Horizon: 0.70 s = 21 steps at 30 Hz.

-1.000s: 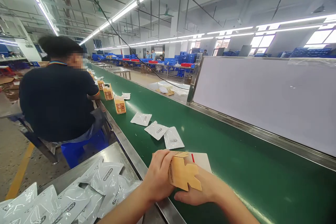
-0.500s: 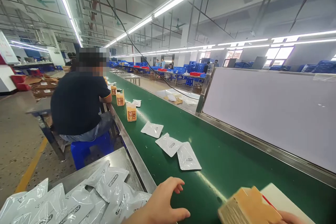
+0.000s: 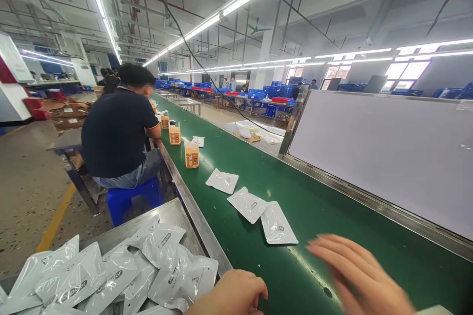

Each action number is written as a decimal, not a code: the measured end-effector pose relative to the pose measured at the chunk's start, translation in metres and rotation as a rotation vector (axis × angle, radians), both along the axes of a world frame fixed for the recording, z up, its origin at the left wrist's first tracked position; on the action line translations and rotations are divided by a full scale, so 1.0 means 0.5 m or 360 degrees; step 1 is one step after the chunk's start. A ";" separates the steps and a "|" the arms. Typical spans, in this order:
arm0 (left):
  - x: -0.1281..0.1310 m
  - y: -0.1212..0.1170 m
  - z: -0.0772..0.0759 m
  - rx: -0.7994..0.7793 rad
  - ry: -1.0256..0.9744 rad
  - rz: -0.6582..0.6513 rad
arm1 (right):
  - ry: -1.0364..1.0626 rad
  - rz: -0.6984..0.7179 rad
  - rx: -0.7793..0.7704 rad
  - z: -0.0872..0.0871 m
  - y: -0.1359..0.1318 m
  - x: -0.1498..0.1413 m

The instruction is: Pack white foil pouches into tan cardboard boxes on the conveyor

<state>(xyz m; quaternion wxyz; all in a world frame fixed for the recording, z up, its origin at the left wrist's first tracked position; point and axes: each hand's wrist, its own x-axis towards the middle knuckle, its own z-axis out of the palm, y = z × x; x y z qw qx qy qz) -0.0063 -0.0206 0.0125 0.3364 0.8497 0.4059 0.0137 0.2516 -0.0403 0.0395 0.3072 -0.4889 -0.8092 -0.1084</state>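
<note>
Bags [image 3: 114,273], grey and shiny, lie in a heap on a metal table [image 3: 173,209] at the lower left of the frame. Just beside them, at the bottom, is the left hand [image 3: 231,293]. Its fingers curl in, but the bottom edge cuts it off, so one cannot tell if it pinches anything. At the lower right, the right hand [image 3: 358,270] is blurry. Its fingers stretch out long, side by side, and nothing shows in its hold. Near it, three more bags [image 3: 280,224] lie flat on the green belt [image 3: 258,172]; the two nearest ones touch. This looks like a gap between two holds. Taking a bag would call for loose fingers, then a pinch on its edge. Farther up the belt stand orange boxes [image 3: 191,155]. At the left, a co-worker [image 3: 114,133] sits on a blue stool [image 3: 129,199]. Blue tubs [image 3: 284,89] sit far off.
</note>
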 end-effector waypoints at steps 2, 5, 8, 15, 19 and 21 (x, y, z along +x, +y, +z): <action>-0.012 0.000 0.011 0.0018 0.0024 -0.0085 | -0.0245 -0.0146 -0.0665 -0.002 0.078 -0.051; -0.051 0.010 0.021 0.0003 0.0061 -0.0024 | -0.0333 -0.0439 -0.1399 -0.026 0.202 -0.085; -0.100 0.025 0.022 0.0024 0.0065 0.0133 | -0.0251 -0.0412 -0.1566 -0.066 0.274 -0.064; -0.152 0.043 0.024 -0.0023 -0.0117 0.0417 | -0.0021 -0.0531 -0.1352 -0.107 0.224 -0.015; -0.113 0.036 0.028 -0.0039 -0.0327 0.0472 | -0.0076 -0.0715 -0.1181 -0.067 0.145 -0.025; -0.081 0.033 0.030 -0.0030 -0.0492 0.0507 | -0.0121 -0.0699 -0.1160 -0.035 0.104 -0.045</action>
